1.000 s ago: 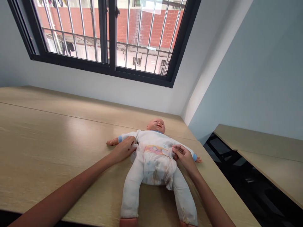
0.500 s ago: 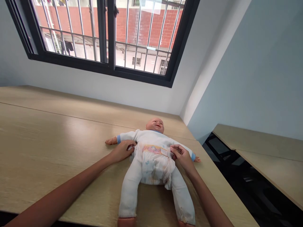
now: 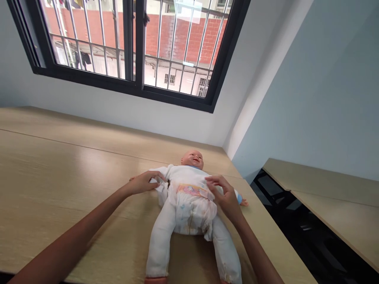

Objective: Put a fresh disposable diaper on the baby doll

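Observation:
A baby doll (image 3: 189, 179) lies on its back on a pale wooden table (image 3: 74, 165), wearing a white long-sleeved suit with blue cuffs. A white disposable diaper (image 3: 192, 213) with a colourful printed waistband (image 3: 192, 190) is around its middle. My left hand (image 3: 144, 183) is at the doll's side, its fingers curled over loose white fabric. My right hand (image 3: 224, 195) rests at the opposite side of the waistband, fingers spread and holding nothing. The doll's legs stretch toward me.
The table's far side meets a white wall below a black-framed barred window (image 3: 130, 51). Its right edge drops to a dark floor, beyond which stands a second wooden table (image 3: 322, 181) against a pale blue wall (image 3: 310, 98).
My right hand has released the diaper's waist tab and spread its fingers. My left hand has shifted slightly outward, away from the diaper, with the white fabric at its fingertips.

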The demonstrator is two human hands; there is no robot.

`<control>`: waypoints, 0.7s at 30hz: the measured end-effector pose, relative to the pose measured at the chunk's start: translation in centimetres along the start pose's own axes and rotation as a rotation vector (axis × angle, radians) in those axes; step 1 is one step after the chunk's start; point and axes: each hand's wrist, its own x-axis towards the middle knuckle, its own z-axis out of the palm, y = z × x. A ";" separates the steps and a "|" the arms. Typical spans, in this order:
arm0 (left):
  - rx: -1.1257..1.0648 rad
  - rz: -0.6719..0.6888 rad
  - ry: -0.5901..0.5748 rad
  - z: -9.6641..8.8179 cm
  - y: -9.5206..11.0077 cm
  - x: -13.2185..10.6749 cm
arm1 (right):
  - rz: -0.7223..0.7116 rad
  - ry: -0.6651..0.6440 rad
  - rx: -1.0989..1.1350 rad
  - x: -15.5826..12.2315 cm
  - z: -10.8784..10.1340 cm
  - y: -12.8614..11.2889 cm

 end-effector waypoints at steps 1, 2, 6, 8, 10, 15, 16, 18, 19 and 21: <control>-0.081 -0.008 -0.026 -0.2 0.2 -0.1 | -0.104 -0.098 -0.015 0.4 0.7 -1.7; -0.164 -0.013 -0.055 -0.4 0.3 -0.1 | -0.191 -0.233 -0.024 0.9 1.6 -3.2; -0.389 0.001 -0.157 -1.0 1.1 -0.5 | -0.319 -0.613 -0.254 3.1 6.3 -6.2; -0.439 0.018 -0.197 -1.3 1.5 -0.8 | -0.269 -0.668 -0.397 4.1 8.5 -5.6; -0.490 0.028 -0.226 -1.3 1.9 -0.9 | -0.233 -0.656 -0.447 4.7 10.0 -4.5; -0.644 0.061 -0.215 0.1 2.2 -0.9 | -0.213 -0.527 -0.595 4.3 11.3 -3.6; -0.665 0.069 -0.188 0.5 2.1 -0.8 | -0.215 -0.509 -0.650 4.1 11.3 -3.7; -0.685 0.075 -0.095 1.0 2.0 -0.6 | -0.216 -0.463 -0.722 3.7 11.1 -3.7; -0.694 0.074 -0.035 1.2 2.0 -0.5 | -0.212 -0.432 -0.740 3.5 11.0 -3.6; -0.733 0.073 0.075 1.4 2.1 -0.3 | -0.226 -0.366 -0.755 3.3 10.8 -3.3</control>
